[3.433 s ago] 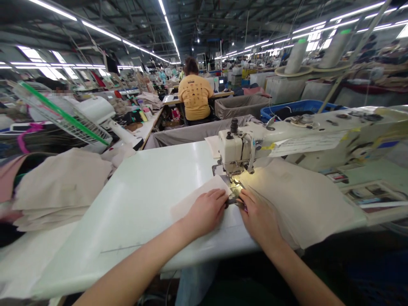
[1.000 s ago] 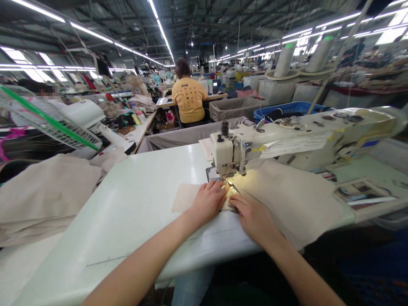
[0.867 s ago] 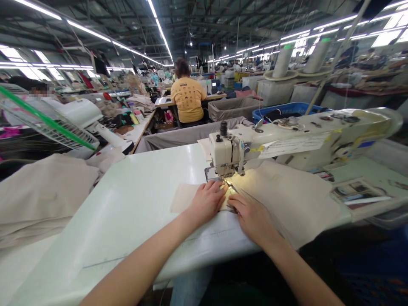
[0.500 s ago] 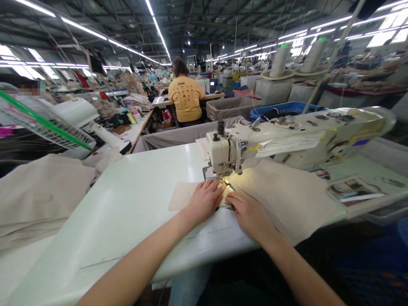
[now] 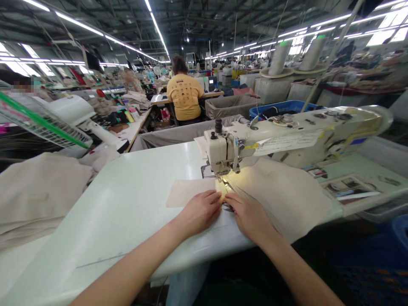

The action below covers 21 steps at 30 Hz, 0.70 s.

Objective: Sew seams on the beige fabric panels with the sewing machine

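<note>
Directly in front of me is a white sewing machine, its lamp lighting the cloth under the presser foot. My left hand has its fingertips closed on the near edge of a small beige fabric piece just before the needle. Close beside it, my right hand pinches the cloth edge with thumb and fingers. A large beige fabric panel spreads from the needle area to the right, beyond my right hand. The fingertips of both hands nearly meet; the exact cloth layers between them are hidden.
The pale green table extends left, with a beige fabric pile beside it. A fan stands at the left. Behind the machine are a grey cloth-lined bin and a person in a yellow shirt. A parts tray lies right.
My left hand has drawn back from the needle towards me, uncovering more of the small fabric piece. My right hand stays nearly in place. The view has shifted slightly.
</note>
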### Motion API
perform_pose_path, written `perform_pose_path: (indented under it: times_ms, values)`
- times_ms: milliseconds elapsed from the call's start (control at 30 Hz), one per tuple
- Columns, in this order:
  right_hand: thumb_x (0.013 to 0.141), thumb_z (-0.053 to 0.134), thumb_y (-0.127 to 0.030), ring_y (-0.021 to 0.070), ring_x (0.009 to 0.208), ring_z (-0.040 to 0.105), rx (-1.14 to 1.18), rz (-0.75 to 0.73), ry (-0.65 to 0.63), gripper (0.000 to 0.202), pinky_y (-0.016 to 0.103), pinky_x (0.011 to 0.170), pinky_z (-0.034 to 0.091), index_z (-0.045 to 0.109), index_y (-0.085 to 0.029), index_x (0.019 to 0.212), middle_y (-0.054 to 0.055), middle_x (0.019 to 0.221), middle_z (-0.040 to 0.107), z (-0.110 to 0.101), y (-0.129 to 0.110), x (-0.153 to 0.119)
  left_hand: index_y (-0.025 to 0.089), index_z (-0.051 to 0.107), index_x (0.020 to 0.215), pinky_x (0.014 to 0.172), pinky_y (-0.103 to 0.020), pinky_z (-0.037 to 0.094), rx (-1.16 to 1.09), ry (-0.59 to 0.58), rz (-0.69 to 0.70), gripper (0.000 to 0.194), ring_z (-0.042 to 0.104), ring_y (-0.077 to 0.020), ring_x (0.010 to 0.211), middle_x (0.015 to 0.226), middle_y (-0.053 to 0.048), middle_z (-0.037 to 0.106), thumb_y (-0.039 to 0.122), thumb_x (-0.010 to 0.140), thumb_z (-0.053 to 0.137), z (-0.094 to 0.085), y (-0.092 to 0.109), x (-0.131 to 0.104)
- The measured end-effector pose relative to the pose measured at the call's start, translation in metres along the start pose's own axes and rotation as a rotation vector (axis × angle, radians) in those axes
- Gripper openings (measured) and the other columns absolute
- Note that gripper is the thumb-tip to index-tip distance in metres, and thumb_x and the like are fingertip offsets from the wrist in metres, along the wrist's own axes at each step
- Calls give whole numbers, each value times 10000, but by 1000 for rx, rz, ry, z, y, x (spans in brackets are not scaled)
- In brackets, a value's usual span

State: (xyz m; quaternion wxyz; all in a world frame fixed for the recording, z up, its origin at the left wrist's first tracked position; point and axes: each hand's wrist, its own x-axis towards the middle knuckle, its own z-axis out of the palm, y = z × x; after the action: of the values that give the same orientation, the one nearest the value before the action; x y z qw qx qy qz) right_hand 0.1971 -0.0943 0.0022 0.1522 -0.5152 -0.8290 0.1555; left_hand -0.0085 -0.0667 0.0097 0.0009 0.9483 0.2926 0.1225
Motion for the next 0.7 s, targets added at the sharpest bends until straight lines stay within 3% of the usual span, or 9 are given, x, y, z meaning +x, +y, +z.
perform_pose_path:
  times_ms: [467, 700]
  values:
    - [948, 384, -69, 225, 1143, 654, 25, 19, 25, 447, 329, 976, 492, 656, -196, 1278, 68, 1393, 631, -4, 2, 33, 154, 695, 1052, 1010, -382, 537, 7, 15, -33, 308, 635, -231, 1118, 1134, -115, 689, 246, 1039, 401, 2, -50, 25]
    - [895, 392, -30, 235, 1175, 647, 30, 40, 46, 510, 344, 991, 510, 653, -175, 1310, 76, 1410, 625, 0, 2, 20, 165, 678, 1128, 1016, -383, 529, -18, 30, -16, 329, 633, -226, 1128, 1161, -115, 687, 262, 1049, 374, 2, -60, 28]
